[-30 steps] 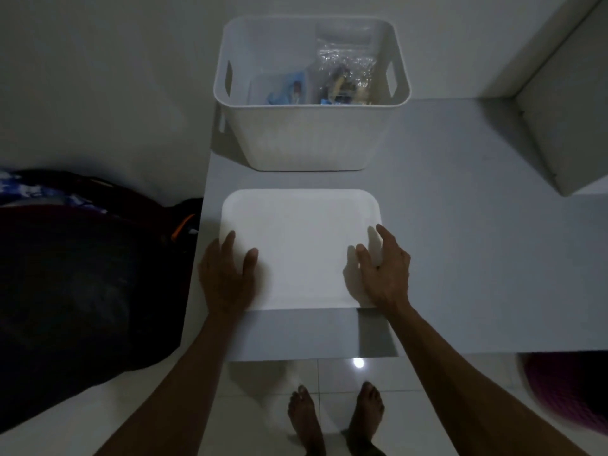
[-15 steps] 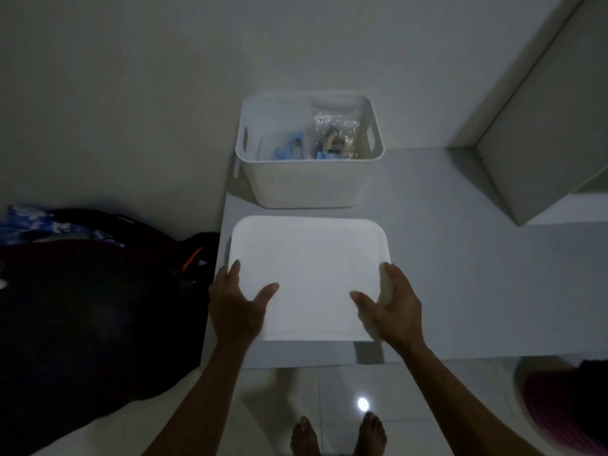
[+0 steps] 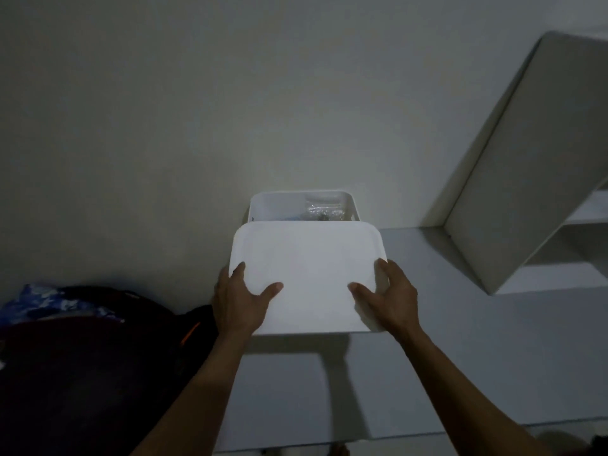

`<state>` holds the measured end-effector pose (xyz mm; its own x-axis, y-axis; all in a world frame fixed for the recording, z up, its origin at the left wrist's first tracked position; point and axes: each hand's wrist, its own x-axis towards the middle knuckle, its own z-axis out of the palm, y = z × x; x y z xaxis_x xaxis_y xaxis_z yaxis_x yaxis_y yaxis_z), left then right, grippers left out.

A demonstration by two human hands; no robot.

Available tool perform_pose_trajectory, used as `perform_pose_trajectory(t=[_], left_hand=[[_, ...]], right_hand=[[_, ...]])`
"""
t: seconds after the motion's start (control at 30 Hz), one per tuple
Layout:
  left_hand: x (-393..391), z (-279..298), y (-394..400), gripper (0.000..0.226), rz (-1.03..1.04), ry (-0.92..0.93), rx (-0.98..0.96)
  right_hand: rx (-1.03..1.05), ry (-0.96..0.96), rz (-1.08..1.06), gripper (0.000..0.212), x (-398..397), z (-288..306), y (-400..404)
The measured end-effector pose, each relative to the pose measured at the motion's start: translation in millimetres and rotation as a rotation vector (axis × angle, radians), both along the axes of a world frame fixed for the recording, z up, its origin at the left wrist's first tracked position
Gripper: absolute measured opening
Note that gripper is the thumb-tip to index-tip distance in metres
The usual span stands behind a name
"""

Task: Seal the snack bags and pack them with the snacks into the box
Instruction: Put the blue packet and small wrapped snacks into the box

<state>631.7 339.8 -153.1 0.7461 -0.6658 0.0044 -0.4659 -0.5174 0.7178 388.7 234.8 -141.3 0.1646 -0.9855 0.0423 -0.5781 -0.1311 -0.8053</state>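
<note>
1. Head camera view, dim light: a white box [image 3: 301, 205] stands on a grey tabletop [image 3: 477, 340], against the wall.
2. A white lid [image 3: 309, 274] is held in the air just in front of the box, covering the box's near rim and front wall from view; only the far part of the box's opening shows above the lid's far edge.
3. Inside the box, toward its right side, a clear snack bag [image 3: 324, 210] is visible; a small patch of blue shows left of it, too small to identify.
4. Both forearms reach forward from the bottom of the view, roughly parallel, meeting the lid at its near corners.
5. The left hand [image 3: 241, 299] grips the lid's near left corner, thumb lying on top of the lid and pointing toward its middle, fingers curled at the left edge.
6. The right hand [image 3: 386, 299] grips the lid's near right corner in a mirrored way, thumb on top, fingers wrapped at the right edge.
7. Left of the box, below tabletop level, lies a dark bag [image 3: 98, 373] with blue patterned fabric [image 3: 56, 301] on it.
8. Right of the box, a white shelf unit [image 3: 513, 166] stands on the tabletop.
</note>
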Motion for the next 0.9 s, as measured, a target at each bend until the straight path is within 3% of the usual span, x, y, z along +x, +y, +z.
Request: perform_pose_trajectory(t=[0.2, 0.57, 0.9], left_hand=[[32, 15, -69, 0.102, -0.005, -0.009, 0.022], [76, -8, -179, 0.108, 0.029, 0.022, 0.166], [89, -29, -210, 0.107, 0.066, -0.040, 0.239]], right_hand=[[0.019, -0.005, 0.012, 0.083, 37, 15, -75], [0.130, 0.063, 0.038, 0.091, 89, -22, -195], [0.148, 0.071, 0.039, 0.089, 109, -47, -229]])
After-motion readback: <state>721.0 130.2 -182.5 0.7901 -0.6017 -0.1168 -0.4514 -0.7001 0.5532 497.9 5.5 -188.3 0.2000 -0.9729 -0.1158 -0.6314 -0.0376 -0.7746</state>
